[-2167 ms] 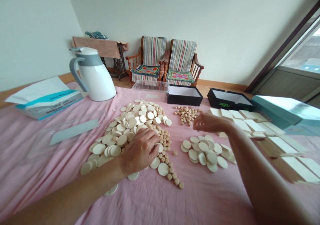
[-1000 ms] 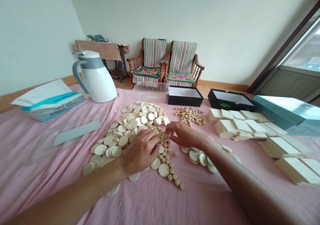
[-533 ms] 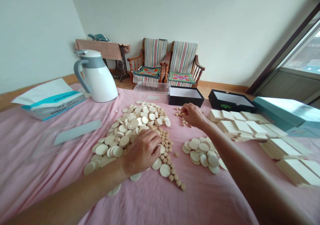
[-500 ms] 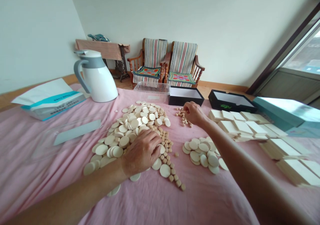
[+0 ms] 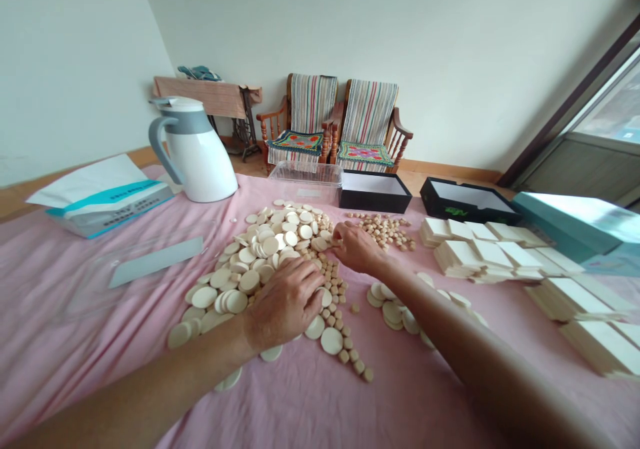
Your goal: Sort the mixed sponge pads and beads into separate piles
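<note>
From the head view, we see that the right hand (image 5: 361,249) has come back from the small cube pile (image 5: 385,229) to the right edge of the mixed heap (image 5: 270,246), where wooden discs and cubes lie together on the pink cloth (image 5: 320,409); for the work in hand, we take this to mean that both hands are busy at the heap, its cubes and discs not yet fully parted. The right fingers (image 5: 341,232) are curled in, tips close together beside the discs, and we cannot tell whether they pinch anything. The left hand (image 5: 287,296) lies low over the heap, its fingers bent downward with only a slight spread, the thumb next to a disc; what is beneath the palm is hidden from us. A separate disc pile (image 5: 393,310) lies partly behind the right forearm
</note>
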### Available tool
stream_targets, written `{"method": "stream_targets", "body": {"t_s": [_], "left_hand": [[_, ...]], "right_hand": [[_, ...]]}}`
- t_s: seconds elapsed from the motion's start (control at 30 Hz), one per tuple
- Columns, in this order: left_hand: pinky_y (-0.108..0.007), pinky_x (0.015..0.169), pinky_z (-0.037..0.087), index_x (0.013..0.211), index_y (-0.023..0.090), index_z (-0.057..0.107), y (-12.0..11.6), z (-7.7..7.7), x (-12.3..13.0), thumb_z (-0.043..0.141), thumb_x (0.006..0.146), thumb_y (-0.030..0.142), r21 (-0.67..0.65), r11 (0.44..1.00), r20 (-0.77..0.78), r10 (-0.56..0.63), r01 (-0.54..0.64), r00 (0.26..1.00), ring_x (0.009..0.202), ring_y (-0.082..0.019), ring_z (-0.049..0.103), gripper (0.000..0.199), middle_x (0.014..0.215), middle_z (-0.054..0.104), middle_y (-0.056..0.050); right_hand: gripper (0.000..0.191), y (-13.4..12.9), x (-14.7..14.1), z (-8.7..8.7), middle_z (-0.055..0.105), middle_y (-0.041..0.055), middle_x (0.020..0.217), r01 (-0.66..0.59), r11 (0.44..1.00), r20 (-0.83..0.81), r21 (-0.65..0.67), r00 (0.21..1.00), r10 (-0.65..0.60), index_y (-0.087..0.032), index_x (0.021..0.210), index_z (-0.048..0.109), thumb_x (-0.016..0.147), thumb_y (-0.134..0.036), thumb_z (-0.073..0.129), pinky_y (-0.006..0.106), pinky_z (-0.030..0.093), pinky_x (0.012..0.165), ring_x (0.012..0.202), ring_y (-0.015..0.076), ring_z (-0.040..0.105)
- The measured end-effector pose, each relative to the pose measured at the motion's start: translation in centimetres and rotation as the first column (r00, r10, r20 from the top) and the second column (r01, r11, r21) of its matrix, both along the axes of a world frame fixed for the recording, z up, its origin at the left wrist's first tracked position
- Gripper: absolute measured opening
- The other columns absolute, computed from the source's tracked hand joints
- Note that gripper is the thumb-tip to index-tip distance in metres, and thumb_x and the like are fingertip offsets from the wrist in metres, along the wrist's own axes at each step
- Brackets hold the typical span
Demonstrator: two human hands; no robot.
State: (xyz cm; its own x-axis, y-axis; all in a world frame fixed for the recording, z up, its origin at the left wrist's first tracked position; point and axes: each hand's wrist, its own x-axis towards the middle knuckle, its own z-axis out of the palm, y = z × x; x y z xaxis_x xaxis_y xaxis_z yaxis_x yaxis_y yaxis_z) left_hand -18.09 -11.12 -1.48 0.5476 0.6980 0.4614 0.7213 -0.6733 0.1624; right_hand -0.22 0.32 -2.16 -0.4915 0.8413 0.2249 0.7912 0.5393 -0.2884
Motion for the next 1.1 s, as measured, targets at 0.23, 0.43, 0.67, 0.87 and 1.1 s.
{"method": "stream_targets", "body": {"t_s": [0.23, 0.43, 0.67, 0.87, 1.1], "left_hand": [[-0.039, 0.086, 0.044, 0.090, 0.016, 0.063, 0.0, 0.1, -0.1, 0.047, 0.089, 0.016, -0.024, 1.000, 0.001, -0.008, 0.008, 1.000, 0.090, -0.022, 0.053, 0.016, 0.088, 0.058, -0.007], [-0.038, 0.085, 0.044, 0.089, 0.017, 0.063, 0.0, 0.2, 0.0, 0.047, 0.089, 0.015, -0.025, 1.000, 0.019, -0.017, 0.017, 1.000, 0.089, -0.021, 0.053, 0.016, 0.087, 0.058, -0.006], [-0.038, 0.084, 0.044, 0.085, 0.017, 0.060, 0.0, 0.3, 0.0, 0.045, 0.090, 0.017, -0.052, 0.999, -0.005, -0.008, 0.008, 1.000, 0.088, -0.021, 0.052, 0.016, 0.085, 0.057, -0.006], [-0.039, 0.084, 0.043, 0.083, 0.016, 0.058, 0.1, 0.0, 0.0, 0.044, 0.091, 0.017, -0.052, 0.999, -0.019, -0.009, 0.008, 1.000, 0.088, -0.021, 0.052, 0.016, 0.086, 0.057, -0.006], [-0.039, 0.086, 0.042, 0.088, 0.016, 0.060, 0.0, 0.2, 0.0, 0.045, 0.091, 0.016, -0.067, 0.998, 0.001, -0.015, 0.015, 1.000, 0.089, -0.021, 0.052, 0.016, 0.088, 0.057, -0.006]], "right_hand": [[0.021, -1.4, 2.9, 2.7, 0.067, 0.0057, 0.082, -0.029, 0.995, -0.006, -0.094, 1.000, 0.028, -0.016, 0.079, 0.063, 0.070, -0.004, 0.049, 0.025, 0.040, 0.069, 0.077, 0.0160, 0.058], [0.018, -4.1, 7.1, 7.4, 0.068, 0.0006, 0.073, -0.217, 0.903, 0.042, -0.370, 0.967, 0.250, -0.018, 0.075, 0.067, 0.071, -0.008, 0.053, 0.023, 0.041, 0.062, 0.067, 0.0131, 0.059], [0.019, -5.8, 4.3, 5.1, 0.070, 0.0037, 0.082, -0.212, 0.928, 0.011, -0.306, 0.974, 0.227, -0.017, 0.090, 0.066, 0.074, -0.011, 0.056, 0.024, 0.042, 0.064, 0.072, 0.0146, 0.061], [0.024, -6.5, 1.8, 1.7, 0.066, 0.0059, 0.081, -0.190, 0.963, 0.045, -0.189, 0.978, 0.202, -0.016, 0.084, 0.058, 0.065, -0.003, 0.051, 0.024, 0.038, 0.063, 0.073, 0.0154, 0.056], [0.018, -4.6, 3.0, 2.3, 0.063, 0.0037, 0.079, -0.133, 0.986, -0.005, -0.103, 0.991, 0.133, -0.018, 0.079, 0.060, 0.066, -0.008, 0.052, 0.023, 0.035, 0.062, 0.069, 0.0139, 0.053]]}}
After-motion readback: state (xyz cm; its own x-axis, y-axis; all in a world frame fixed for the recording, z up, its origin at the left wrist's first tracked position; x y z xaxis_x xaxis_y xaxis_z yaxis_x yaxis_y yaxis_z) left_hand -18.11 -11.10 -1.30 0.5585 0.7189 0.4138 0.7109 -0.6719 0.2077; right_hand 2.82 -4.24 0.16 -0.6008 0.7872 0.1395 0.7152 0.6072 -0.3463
